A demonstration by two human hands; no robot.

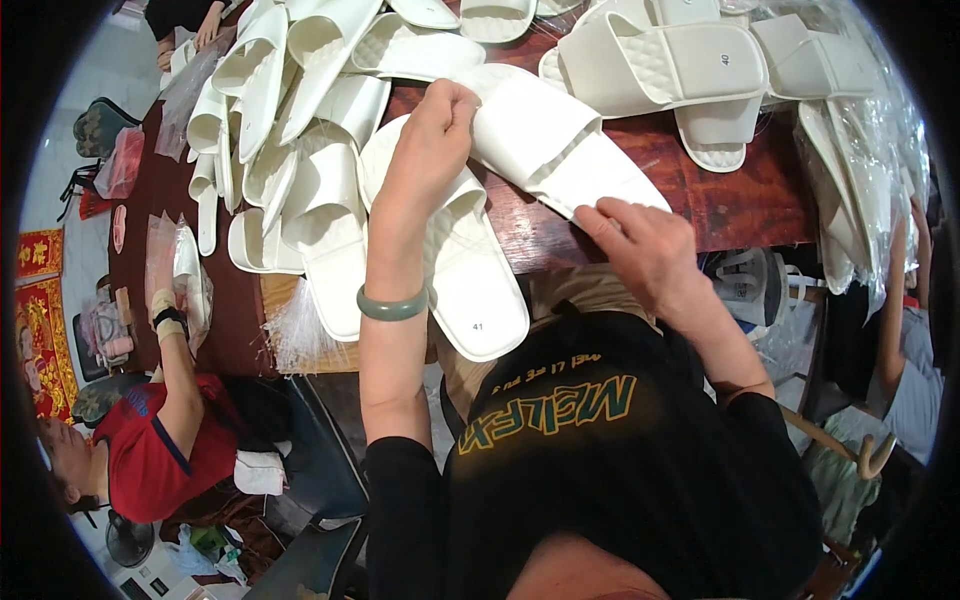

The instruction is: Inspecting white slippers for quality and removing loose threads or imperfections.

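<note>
A white slide slipper lies slanted between my two hands, over the edge of the dark red wooden table. My left hand is closed on its upper left end, near the strap. At the lower right end, my right hand pinches the edge of the sole between thumb and fingers. Beneath my left forearm, which wears a green bangle, lies another white slipper, partly hidden and reaching past the table edge. My left fingertips are partly turned out of sight.
White slippers are heaped at the left, with several more at the far right. Clear plastic bags cover some at the right edge. A person in a red shirt handles bagged slippers at left; another person's arm shows at right.
</note>
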